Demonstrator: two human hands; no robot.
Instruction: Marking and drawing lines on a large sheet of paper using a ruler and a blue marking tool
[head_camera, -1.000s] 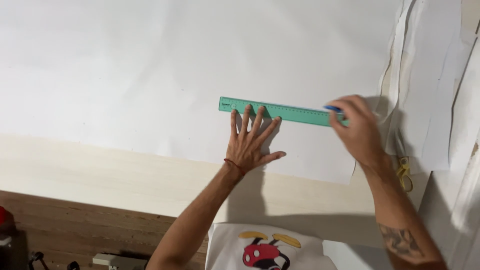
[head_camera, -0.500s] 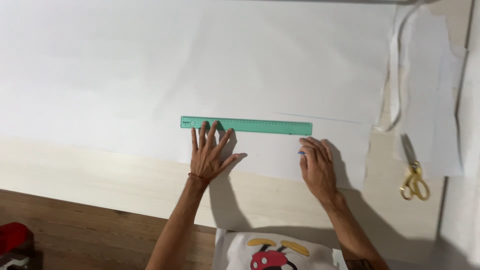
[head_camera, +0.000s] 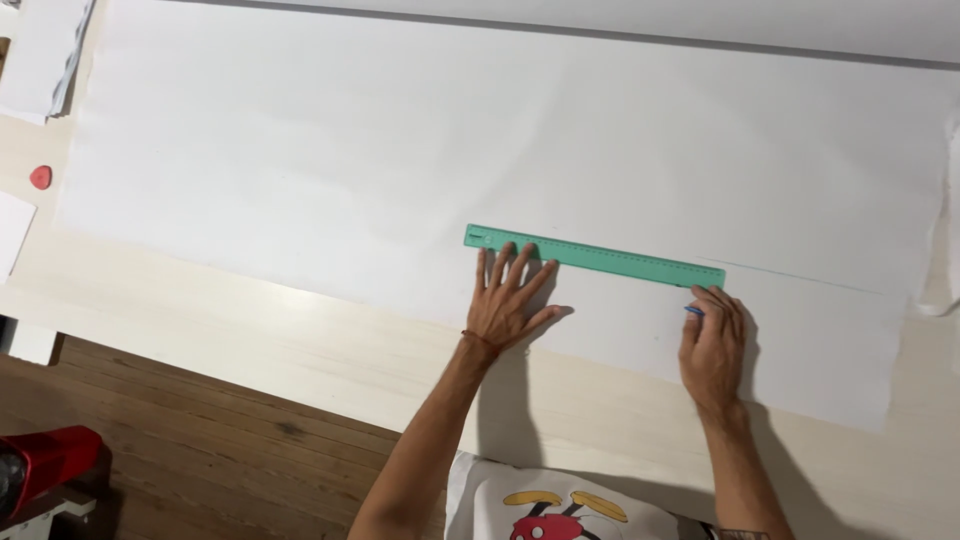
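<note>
A long green ruler (head_camera: 610, 260) lies on a big white sheet of paper (head_camera: 400, 150) spread over a pale wooden table (head_camera: 230, 320). My left hand (head_camera: 508, 302) is flat with fingers spread, its fingertips pressing the ruler's left part. My right hand (head_camera: 712, 345) rests on the paper just below the ruler's right end and holds a blue pen (head_camera: 693, 311), of which only the tip shows. A thin drawn line (head_camera: 800, 277) runs on from the ruler's right end.
A small red disc (head_camera: 40, 177) lies on the table at the left edge, near loose white sheets (head_camera: 45, 50). A red object (head_camera: 45, 460) sits on the brown wooden floor (head_camera: 200, 450) at lower left. More white paper (head_camera: 700, 20) lies at the far edge.
The view has shifted, so the scissors at the right are out of sight. The ruler and both hands have slid left along the paper, and a drawn line trails off to the right.
</note>
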